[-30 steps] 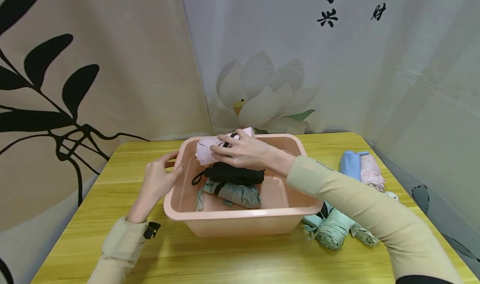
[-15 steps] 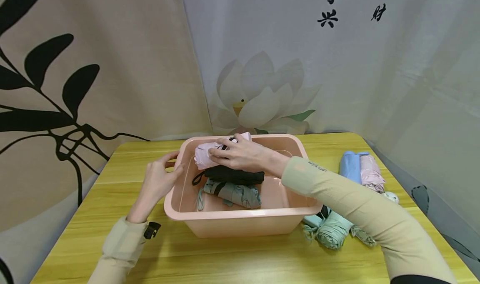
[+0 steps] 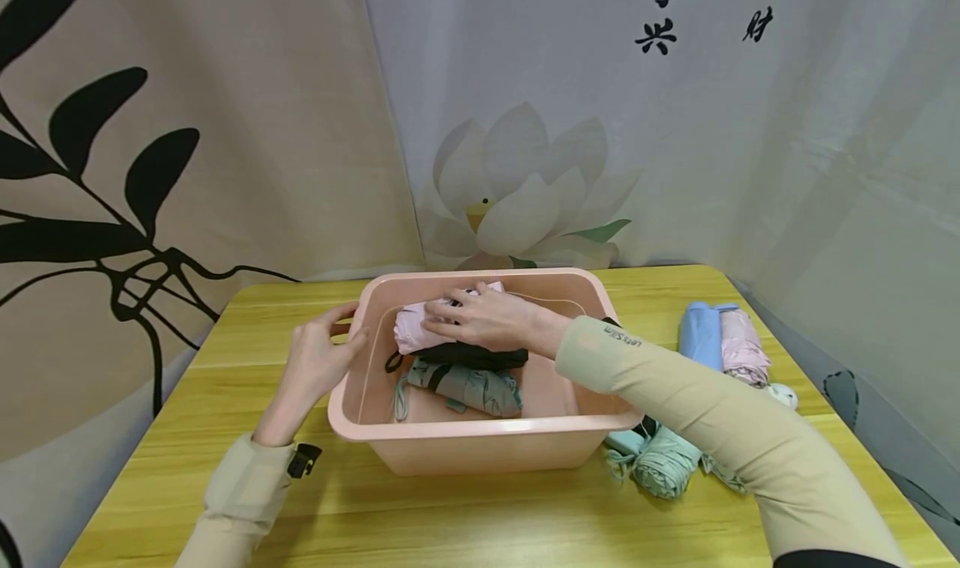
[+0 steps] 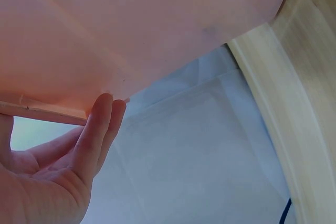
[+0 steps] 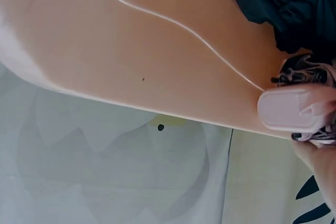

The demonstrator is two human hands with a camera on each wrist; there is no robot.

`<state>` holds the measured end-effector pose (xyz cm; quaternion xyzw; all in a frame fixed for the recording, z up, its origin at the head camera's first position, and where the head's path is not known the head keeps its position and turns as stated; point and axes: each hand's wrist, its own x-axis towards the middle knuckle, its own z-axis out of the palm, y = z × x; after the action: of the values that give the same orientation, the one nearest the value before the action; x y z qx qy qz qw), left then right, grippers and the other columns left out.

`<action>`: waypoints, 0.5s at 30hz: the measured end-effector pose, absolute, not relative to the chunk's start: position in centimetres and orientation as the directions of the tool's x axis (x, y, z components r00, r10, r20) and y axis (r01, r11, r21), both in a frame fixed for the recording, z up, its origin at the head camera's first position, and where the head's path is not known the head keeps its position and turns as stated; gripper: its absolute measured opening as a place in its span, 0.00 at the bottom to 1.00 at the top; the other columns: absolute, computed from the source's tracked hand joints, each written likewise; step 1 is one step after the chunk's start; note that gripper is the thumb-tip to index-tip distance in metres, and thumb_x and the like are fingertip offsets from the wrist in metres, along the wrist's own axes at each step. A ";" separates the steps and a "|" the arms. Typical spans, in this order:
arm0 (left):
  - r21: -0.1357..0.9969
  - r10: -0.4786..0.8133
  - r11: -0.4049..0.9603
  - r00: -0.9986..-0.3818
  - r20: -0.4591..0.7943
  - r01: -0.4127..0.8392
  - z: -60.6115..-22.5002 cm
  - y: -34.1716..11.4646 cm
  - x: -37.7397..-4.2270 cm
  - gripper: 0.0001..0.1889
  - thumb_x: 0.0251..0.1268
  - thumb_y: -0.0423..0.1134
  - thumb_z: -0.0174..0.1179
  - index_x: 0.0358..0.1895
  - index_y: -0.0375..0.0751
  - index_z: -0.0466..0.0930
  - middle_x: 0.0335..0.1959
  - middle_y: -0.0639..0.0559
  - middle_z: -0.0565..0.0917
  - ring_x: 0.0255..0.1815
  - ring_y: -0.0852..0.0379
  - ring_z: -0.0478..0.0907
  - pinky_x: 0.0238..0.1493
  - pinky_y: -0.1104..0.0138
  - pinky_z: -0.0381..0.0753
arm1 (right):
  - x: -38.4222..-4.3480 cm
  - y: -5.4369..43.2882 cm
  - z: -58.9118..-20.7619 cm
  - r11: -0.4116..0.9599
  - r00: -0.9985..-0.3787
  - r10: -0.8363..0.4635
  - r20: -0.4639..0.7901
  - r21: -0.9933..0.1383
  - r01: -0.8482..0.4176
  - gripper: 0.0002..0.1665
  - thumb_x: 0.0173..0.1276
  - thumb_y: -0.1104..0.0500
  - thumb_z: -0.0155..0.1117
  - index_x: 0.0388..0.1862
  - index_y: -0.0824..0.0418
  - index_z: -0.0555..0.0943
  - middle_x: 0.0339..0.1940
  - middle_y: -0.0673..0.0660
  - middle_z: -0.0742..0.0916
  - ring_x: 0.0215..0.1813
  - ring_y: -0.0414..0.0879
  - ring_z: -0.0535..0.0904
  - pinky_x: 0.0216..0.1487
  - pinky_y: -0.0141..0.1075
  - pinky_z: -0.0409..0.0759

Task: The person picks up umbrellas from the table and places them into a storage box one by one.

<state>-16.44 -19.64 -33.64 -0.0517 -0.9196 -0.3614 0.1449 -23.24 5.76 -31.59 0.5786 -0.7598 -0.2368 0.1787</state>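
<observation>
The right sleeve (image 3: pixel 705 410) reads "LetsSlim" and the backdrop cloth (image 3: pixel 705 151) bears 事, 兴, 财.

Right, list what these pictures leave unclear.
Head: the middle of the pink bundle, under the right hand.
Head: part of the green bundles, behind the right sleeve.
Left wrist: part of the left hand, past the edge.
Right wrist: part of the black bundle, past the edge.

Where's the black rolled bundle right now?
In the head view, the black bundle lies in the tub, toward its left side, between the grey-green bundle and the pale pink bundle in the right hand.
</observation>
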 end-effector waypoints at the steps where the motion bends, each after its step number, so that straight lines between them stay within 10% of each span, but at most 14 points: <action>1: 0.650 -0.010 0.733 -0.953 0.302 0.198 -33.6 -19.6 -16.4 0.22 0.63 0.36 0.57 0.59 0.30 0.75 0.52 0.28 0.80 0.48 0.36 0.82 0.41 0.49 0.84 | -23.2 5.8 -31.7 0.223 -0.273 -0.962 -0.008 0.554 -0.802 0.26 0.76 0.56 0.45 0.72 0.50 0.63 0.70 0.54 0.70 0.62 0.51 0.73 0.45 0.43 0.82; 15: 0.645 -0.010 0.737 -0.952 0.305 0.200 -33.8 -19.6 -16.5 0.22 0.62 0.36 0.57 0.59 0.29 0.74 0.50 0.27 0.81 0.48 0.35 0.82 0.41 0.49 0.84 | -23.6 5.7 -31.8 0.261 -0.338 -0.938 -0.080 0.479 -0.838 0.32 0.73 0.52 0.53 0.74 0.49 0.59 0.73 0.53 0.67 0.68 0.49 0.70 0.48 0.42 0.82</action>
<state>-16.53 -19.64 -33.77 -0.0516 -0.9206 -0.3586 0.1458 -23.60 5.70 -31.84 0.5646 -0.7863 -0.2251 0.1108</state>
